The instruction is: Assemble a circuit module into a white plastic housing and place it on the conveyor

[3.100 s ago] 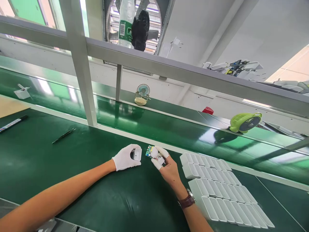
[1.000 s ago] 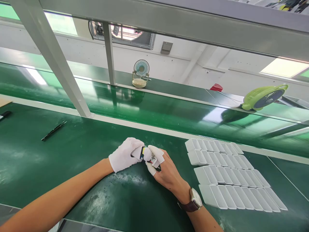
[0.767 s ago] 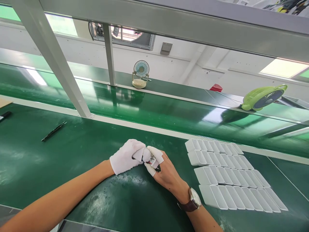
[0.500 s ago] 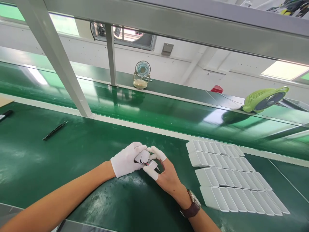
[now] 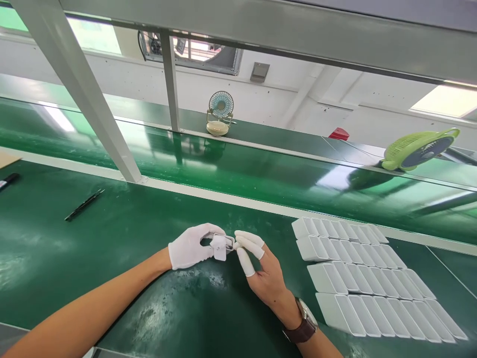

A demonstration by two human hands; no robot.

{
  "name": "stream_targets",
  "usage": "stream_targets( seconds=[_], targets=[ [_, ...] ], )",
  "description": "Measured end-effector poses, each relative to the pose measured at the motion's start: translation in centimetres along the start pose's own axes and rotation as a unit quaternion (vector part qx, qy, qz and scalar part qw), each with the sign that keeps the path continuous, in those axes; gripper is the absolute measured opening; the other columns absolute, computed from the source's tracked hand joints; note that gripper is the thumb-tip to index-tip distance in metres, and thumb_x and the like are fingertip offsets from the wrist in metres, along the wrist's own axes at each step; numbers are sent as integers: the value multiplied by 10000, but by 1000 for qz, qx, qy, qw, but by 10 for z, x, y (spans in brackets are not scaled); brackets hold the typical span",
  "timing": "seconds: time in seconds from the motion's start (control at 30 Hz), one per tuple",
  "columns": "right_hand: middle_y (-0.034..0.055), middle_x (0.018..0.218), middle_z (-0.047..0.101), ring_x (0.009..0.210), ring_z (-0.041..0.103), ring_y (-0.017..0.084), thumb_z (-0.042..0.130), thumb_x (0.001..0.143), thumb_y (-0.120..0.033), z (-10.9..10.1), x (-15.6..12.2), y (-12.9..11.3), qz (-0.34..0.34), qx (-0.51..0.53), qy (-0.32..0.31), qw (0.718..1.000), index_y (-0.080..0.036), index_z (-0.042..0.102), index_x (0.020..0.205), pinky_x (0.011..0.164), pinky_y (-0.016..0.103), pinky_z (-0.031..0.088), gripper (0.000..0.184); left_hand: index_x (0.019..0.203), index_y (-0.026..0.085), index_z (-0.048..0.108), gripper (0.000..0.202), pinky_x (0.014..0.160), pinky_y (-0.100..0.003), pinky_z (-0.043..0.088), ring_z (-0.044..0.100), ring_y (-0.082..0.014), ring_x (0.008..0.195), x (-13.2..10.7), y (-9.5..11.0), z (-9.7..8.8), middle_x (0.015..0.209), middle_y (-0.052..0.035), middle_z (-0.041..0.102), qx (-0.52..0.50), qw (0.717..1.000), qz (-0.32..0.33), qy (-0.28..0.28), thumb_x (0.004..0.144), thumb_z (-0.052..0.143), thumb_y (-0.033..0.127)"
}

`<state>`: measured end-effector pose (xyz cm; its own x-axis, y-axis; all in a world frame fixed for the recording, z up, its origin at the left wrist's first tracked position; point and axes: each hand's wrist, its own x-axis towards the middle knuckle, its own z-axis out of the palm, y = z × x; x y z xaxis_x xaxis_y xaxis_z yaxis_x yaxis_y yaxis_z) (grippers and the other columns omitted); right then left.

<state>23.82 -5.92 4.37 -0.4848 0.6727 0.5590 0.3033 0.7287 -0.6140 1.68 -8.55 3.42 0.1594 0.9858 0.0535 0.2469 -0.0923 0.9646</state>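
My left hand (image 5: 194,247), in a white glove, is closed around a small white plastic housing (image 5: 228,242) with an open end. A white rounded flap-like piece (image 5: 219,248) sits at its near side, close to the left fingertips. My right hand (image 5: 261,263) wears white finger cots on thumb and fingers. Its thumb and fingertips pinch together at the housing's right end; whatever lies between them is too small and covered to make out. Both hands are just above the green work surface (image 5: 208,318).
Several rows of white open cases (image 5: 357,313) stand at the right. A black pen-like tool (image 5: 85,205) and another dark tool (image 5: 9,180) lie at the left. A slanted metal post (image 5: 97,104) rises ahead. Beyond are a small fan (image 5: 221,105) and a green fan (image 5: 417,149).
The housing has been turned in my left hand, and its white flap-like piece now faces me. My right fingers have shifted slightly right and pinch at its end. The view moved slightly.
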Motion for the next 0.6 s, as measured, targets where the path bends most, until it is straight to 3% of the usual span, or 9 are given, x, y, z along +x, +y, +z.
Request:
stream_targets(
  seconds=[0.13,0.23,0.37,0.5,0.6],
  targets=[
    [110,1286,635,1176,628,265,578,947,-151,7,0,6,-58,-81,-23,995,-295,514,1413,970,472,572,492,1042,208,666,263,897,-346,554,665,-198,977,2,5,-3,1084,-33,721,39,999,6,20,834,698,367],
    [129,1316,616,1211,602,304,586,947,-186,8,0,11,-55,-121,-47,990,-298,466,1463,986,534,555,542,984,208,681,236,767,-299,561,639,-159,824,2,6,-3,1005,-13,714,62,998,-7,33,856,666,406],
    [129,1385,569,1274,573,291,543,972,-197,9,-2,14,-23,-98,-73,992,-302,446,1481,1015,497,560,528,1137,230,668,316,586,-251,531,565,-113,624,1,4,1,927,10,707,72,996,-36,46,855,650,372],
    [121,1321,590,1181,636,261,568,968,-204,9,-3,15,-12,-77,-72,994,-307,549,1394,983,452,590,439,1219,234,644,359,587,-253,540,599,-124,643,0,-1,1,966,-3,721,78,995,-39,46,875,610,333],
    [111,1257,609,1114,663,238,587,957,-183,10,-3,17,-25,-65,-52,996,-316,603,1325,938,430,610,392,1233,221,642,358,660,-285,573,671,-173,763,2,-4,-3,992,-25,730,70,997,-35,26,902,583,343]
  ],
)
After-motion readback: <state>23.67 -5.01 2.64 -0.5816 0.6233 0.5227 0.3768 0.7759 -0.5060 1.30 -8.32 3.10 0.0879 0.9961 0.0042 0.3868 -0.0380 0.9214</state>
